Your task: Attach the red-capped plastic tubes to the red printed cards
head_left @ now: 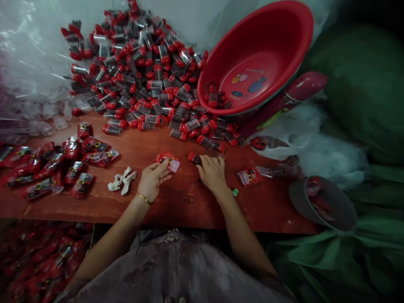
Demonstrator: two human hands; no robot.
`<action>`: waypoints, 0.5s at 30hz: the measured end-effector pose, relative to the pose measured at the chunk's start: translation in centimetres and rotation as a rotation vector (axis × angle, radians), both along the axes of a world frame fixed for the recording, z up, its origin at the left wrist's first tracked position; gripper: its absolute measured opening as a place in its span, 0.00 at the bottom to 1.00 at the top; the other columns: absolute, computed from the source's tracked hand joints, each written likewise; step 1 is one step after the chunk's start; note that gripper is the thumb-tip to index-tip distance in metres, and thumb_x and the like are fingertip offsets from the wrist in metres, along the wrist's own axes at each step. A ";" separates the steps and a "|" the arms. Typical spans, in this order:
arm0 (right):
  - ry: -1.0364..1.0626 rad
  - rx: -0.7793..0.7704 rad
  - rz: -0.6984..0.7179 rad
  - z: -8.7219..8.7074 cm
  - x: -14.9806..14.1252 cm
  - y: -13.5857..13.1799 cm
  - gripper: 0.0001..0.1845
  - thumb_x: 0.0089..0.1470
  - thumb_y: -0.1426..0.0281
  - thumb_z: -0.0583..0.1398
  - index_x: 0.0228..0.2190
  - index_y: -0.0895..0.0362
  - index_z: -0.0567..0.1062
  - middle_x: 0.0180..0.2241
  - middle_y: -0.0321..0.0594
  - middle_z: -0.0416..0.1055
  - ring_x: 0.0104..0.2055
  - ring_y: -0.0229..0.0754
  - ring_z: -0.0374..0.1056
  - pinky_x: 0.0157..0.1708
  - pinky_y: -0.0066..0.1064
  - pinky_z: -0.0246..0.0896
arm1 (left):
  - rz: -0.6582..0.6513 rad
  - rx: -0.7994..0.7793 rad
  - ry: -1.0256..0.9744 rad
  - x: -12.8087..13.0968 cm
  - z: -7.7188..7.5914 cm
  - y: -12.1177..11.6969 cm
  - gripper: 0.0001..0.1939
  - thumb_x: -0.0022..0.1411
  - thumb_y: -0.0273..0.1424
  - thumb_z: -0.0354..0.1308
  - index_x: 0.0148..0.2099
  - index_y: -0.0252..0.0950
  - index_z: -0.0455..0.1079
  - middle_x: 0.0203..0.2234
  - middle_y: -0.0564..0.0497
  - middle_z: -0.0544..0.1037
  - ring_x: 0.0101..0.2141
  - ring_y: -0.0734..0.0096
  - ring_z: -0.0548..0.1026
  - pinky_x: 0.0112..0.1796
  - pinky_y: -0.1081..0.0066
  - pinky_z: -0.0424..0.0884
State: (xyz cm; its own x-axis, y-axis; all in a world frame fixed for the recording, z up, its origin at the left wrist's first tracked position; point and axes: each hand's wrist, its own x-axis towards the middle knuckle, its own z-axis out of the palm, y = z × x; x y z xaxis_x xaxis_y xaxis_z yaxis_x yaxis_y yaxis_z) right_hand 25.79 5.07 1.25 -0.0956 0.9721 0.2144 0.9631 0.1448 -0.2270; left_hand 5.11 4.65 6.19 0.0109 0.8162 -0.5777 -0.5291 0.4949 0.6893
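Observation:
My left hand (150, 182) pinches a small red printed plastic packet (173, 164) between thumb and fingers, just above the tabletop. A gold bangle circles that wrist. To its right, my right hand (213, 173) is closed on a small clear bottle with a red cap (193, 158); the cap points left, toward the packet, and the fingers hide the bottle's other end. Packet and bottle are apart. Beyond both hands lies a large heap of similar red-capped bottles (158, 84) with dark contents. Left of my left hand are crumpled white strips (123, 181).
Filled red packets (74, 147) lie on the wooden table (176, 206) at left, with more below its edge. A red basin (265, 46) leans at the back right. A loose red packet (249, 176), clear plastic bags (328, 155) and a grey round container (303, 202) are at right.

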 end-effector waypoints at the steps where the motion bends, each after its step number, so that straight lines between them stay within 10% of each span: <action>1: 0.060 0.022 0.017 -0.1 -0.1 -0.6 0.17 0.56 0.70 0.52 0.45 0.62 0.70 0.42 0.51 0.74 0.43 0.50 0.67 0.52 0.49 0.51 | -0.004 -0.001 -0.006 0.1 0.0 -0.1 0.23 0.28 0.37 0.73 0.25 0.32 0.68 0.22 0.52 0.77 0.23 0.75 0.74 0.27 0.74 0.71; 7: 0.748 -0.020 0.000 1.9 -2.0 -6.1 0.13 0.58 0.65 0.50 0.38 0.57 0.72 0.25 0.38 0.74 0.26 0.39 0.70 0.28 0.28 0.64 | -0.006 0.060 0.055 0.5 0.3 -0.8 0.24 0.27 0.39 0.73 0.27 0.31 0.71 0.21 0.53 0.76 0.21 0.78 0.72 0.26 0.76 0.70; 15: 0.974 -0.185 0.025 4.2 -3.2 -8.6 0.13 0.56 0.61 0.54 0.31 0.57 0.73 0.19 0.33 0.69 0.19 0.33 0.64 0.19 0.23 0.57 | -0.023 0.128 0.150 1.3 0.6 -1.4 0.24 0.27 0.44 0.72 0.20 0.30 0.69 0.16 0.55 0.72 0.20 0.80 0.68 0.24 0.77 0.66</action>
State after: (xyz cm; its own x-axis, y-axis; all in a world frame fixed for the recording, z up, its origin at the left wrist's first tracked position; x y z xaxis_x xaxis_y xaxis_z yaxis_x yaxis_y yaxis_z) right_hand 22.58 -3.53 5.48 0.0213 0.9982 0.0553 0.3412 0.0448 -0.9389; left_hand 6.38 3.22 6.76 -0.0482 0.8835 -0.4660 -0.4051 0.4091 0.8176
